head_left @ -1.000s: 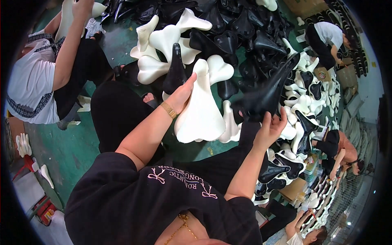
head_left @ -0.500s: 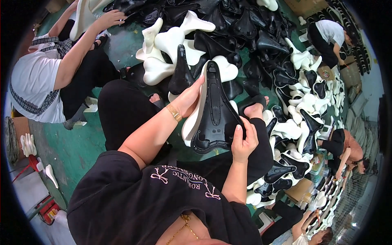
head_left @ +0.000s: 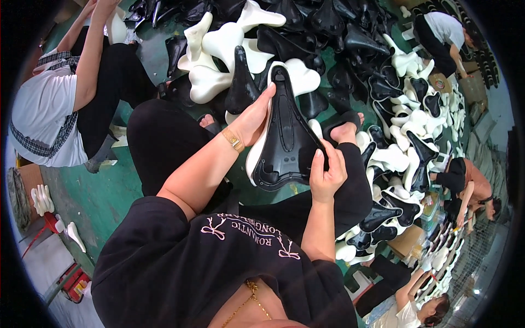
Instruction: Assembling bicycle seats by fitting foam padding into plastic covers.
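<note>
Between my hands is a bicycle saddle, its black plastic base [head_left: 288, 147] facing up against a white foam pad [head_left: 256, 159]. The narrow nose points away from me and the wide end toward my lap. A strip of white shows along the left edge. My left hand [head_left: 255, 121] grips the left side near the nose, thumb along the rim, its other fingers hidden beneath. At the right edge of the wide end, my right hand [head_left: 328, 174] is closed on the rim with its fingertips, the fingers bent.
White foam pads [head_left: 223, 46] and black saddle bases [head_left: 328, 19] lie heaped ahead. A mixed pile [head_left: 404, 142] of both runs along my right. One co-worker [head_left: 46, 117] sits at the left, holding a white piece; others work at the right. Green floor [head_left: 79, 191] shows at the left.
The black base now lies more squarely over the white pad, with less white showing at the left. The co-worker at the left has pulled both hands up and back. My view has shifted slightly.
</note>
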The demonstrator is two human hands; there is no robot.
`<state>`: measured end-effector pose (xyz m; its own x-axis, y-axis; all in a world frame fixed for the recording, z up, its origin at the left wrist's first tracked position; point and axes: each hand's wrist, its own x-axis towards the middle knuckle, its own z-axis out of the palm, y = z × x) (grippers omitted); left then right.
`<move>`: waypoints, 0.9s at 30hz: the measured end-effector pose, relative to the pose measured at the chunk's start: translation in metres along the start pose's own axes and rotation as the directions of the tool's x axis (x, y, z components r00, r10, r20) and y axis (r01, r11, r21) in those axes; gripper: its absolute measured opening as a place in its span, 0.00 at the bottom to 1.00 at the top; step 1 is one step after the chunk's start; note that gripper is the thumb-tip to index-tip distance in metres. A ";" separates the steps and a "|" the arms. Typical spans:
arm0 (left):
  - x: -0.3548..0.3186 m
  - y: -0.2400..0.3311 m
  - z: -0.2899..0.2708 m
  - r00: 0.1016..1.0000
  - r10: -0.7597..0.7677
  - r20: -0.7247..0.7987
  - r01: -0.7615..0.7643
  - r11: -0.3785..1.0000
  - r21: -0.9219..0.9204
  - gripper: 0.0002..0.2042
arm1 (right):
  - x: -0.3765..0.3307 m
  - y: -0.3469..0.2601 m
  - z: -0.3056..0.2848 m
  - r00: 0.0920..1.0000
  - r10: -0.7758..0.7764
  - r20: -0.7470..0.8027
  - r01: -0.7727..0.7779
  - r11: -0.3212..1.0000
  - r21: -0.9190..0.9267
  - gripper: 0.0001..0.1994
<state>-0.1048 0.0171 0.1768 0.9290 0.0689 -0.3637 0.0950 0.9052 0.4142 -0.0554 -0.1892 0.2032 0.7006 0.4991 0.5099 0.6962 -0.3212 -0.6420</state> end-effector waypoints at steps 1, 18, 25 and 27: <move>-0.002 -0.001 0.000 1.000 -0.020 0.005 0.020 1.000 0.012 0.25 | 0.000 0.001 0.002 1.000 0.011 0.002 -0.011 1.000 -0.001 0.11; 0.005 -0.010 -0.017 0.993 -0.006 -0.122 0.019 0.994 0.109 0.16 | 0.000 0.013 0.024 0.989 -0.069 -0.130 0.049 0.987 -0.153 0.07; 0.004 -0.014 -0.021 0.981 -0.076 -0.178 0.092 0.992 0.082 0.09 | -0.004 0.016 0.026 0.989 -0.081 -0.126 0.058 0.983 -0.172 0.08; 0.005 -0.015 -0.026 0.971 -0.139 -0.192 0.145 0.989 0.015 0.09 | -0.008 0.019 0.029 0.991 -0.049 -0.125 0.029 0.987 -0.158 0.07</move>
<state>-0.1106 0.0146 0.1469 0.8203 0.0219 -0.5714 0.2338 0.8991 0.3701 -0.0523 -0.1760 0.1710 0.6797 0.4101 0.6081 0.7321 -0.4294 -0.5288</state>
